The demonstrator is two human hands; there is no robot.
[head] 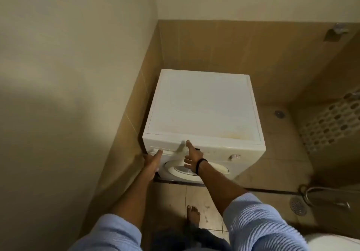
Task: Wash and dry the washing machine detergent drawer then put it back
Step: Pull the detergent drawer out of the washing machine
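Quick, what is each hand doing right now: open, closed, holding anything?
Left hand: fingers on the detergent drawer front at the washing machine's upper left; whether it grips cannot be told.
Right hand: open, forefinger pressing the machine's top edge, holding nothing.

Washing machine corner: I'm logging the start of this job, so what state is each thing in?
Detergent drawer: shut, in the machine.
Porthole door: looks shut.
Left hand: fingertips at drawer front.
Right hand: open, forefinger on the top edge.

One washer [202, 110], one dial [234, 156], two hands, left [153, 162] and right [193, 156], one foot [193, 214], two drains, far [279, 113] and near [297, 205].
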